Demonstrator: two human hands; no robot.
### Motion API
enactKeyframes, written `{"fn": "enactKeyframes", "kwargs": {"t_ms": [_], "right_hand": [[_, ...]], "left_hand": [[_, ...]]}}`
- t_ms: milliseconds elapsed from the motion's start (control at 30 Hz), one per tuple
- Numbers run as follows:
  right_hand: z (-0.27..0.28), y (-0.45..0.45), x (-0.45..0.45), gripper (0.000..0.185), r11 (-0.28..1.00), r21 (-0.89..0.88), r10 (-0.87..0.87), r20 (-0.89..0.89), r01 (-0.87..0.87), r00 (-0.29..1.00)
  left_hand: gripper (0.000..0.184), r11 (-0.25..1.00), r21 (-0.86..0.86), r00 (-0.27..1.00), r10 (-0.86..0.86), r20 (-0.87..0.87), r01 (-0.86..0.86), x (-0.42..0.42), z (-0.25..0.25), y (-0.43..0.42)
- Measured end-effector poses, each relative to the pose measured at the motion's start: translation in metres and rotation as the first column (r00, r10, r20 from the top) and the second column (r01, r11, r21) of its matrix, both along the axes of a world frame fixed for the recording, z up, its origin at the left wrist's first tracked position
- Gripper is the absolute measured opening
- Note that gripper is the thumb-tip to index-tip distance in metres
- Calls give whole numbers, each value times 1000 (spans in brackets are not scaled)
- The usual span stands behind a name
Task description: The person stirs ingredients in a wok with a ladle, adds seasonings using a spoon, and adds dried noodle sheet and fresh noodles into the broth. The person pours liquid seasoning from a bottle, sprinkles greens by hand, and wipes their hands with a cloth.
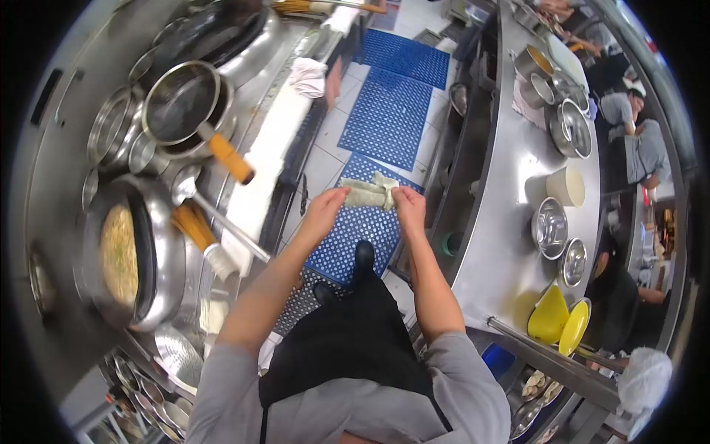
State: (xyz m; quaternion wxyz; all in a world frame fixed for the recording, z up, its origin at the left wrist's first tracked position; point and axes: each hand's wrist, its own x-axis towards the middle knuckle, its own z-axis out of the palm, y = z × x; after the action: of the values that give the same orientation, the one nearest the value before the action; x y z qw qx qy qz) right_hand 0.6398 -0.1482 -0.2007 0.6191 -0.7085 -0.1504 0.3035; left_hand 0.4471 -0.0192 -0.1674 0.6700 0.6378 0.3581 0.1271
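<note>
A folded pale green cloth (366,194) is stretched out in front of me, above the blue floor mat. My left hand (325,210) pinches its left end, and my right hand (409,207) grips the bunched right end. On the stove to the left, a wok (166,255) contains a yellowish food (118,255) whose kind I cannot make out. Between that wok and my left forearm lie a bamboo brush (196,228) and a long-handled metal ladle (187,186). Farther up, a round strainer (181,102) with a wooden handle rests over a pot.
A steel counter (492,222) on the right bears metal bowls (550,228), a cream container (566,186) and yellow scoops (549,314). Perforated blue mats (388,111) cover the aisle. Another cloth (308,78) lies on the stove edge. Several people work beyond the counter.
</note>
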Motion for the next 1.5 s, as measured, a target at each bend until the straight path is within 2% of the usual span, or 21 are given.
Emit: {"fn": "enactKeyframes", "kwargs": {"t_ms": [100, 233, 267, 300, 400, 533, 700, 733, 767, 833, 900, 933, 1033, 1067, 1100, 1167, 1300, 1367, 1400, 1433, 1500], "right_hand": [[62, 4, -33, 22, 968, 196, 198, -210, -158, 957], [139, 12, -85, 26, 873, 279, 449, -143, -399, 882], [124, 20, -95, 29, 839, 128, 487, 255, -528, 835], [126, 26, -101, 29, 801, -25, 426, 727, -598, 539], [111, 39, -124, 34, 893, 89, 121, 897, -442, 425], [93, 43, -112, 40, 833, 67, 411, 591, -549, 694], [91, 36, -171, 51, 918, 213, 322, 97, -336, 942], [92, 35, -173, 52, 905, 241, 345, 72, -352, 936], [72, 41, -159, 45, 936, 41, 308, 386, -350, 870], [124, 31, -157, 45, 857, -315, 514, 463, -408, 721], [-46, 62, -23, 46, 814, 65, 561, 175, -578, 809], [10, 49, -73, 45, 776, 423, 559, -114, -469, 822], [119, 30, -153, 41, 593, 674, 737, -234, -441, 634], [137, 31, -167, 40, 578, 682, 738, -202, -448, 644], [149, 31, -182, 39, 731, 617, 516, -220, -292, 828], [158, 34, -189, 39, 710, 630, 501, -139, -314, 854], [178, 38, -226, 50, 728, 606, 444, -60, -321, 894], [145, 50, -201, 54, 718, 594, 505, -88, -361, 859], [89, 83, -168, 52, 488, 872, 730, -422, 21, 538], [33, 116, -135, 51, 432, 758, 868, -497, 489, 4], [64, 102, -150, 50, 424, 880, 758, -474, 212, 449]], "left_hand": [[36, 987, 161, 995, -34, 89, 19, -7, 15, 9], [30, 875, -483, 958, 109, 266, 35, -12, 23, 2], [29, 726, -678, 874, 248, 417, 118, -12, 28, -9], [28, 542, -802, 756, 408, 512, 251, -14, 41, -19], [37, 512, -854, 630, 634, 448, 93, -18, 97, -52], [52, 699, -707, 678, 470, 565, 104, -27, 94, -62], [63, 745, -662, 752, 393, 529, 76, -30, 83, -50], [65, 734, -675, 772, 382, 509, 82, -28, 79, -51], [68, 722, -687, 796, 367, 481, 82, -29, 78, -51], [72, 760, -647, 877, 269, 398, 61, -34, 79, -53], [76, 978, 201, 980, -96, 174, 60, -58, 104, -48], [78, 787, 592, 983, -173, -60, 175, -65, 115, -46], [85, 965, 159, 975, -192, -108, 208, -88, 171, -20], [82, 990, 141, 974, -61, 216, 31, -82, 140, -17], [79, 967, 167, 942, 132, 309, -190, -75, 137, -26], [73, 794, 160, 744, 451, 493, -587, -63, 133, -38], [55, 656, 145, 601, 550, 579, -740, -63, 135, -23], [54, 635, 455, 765, 379, 521, -625, -42, 80, -3], [51, 653, 499, 797, 291, 529, -570, -13, 65, -7], [54, 747, 407, 793, 257, 553, -526, -17, 77, -22], [72, 930, 103, 790, 238, 565, -353, -56, 119, -53]]}}
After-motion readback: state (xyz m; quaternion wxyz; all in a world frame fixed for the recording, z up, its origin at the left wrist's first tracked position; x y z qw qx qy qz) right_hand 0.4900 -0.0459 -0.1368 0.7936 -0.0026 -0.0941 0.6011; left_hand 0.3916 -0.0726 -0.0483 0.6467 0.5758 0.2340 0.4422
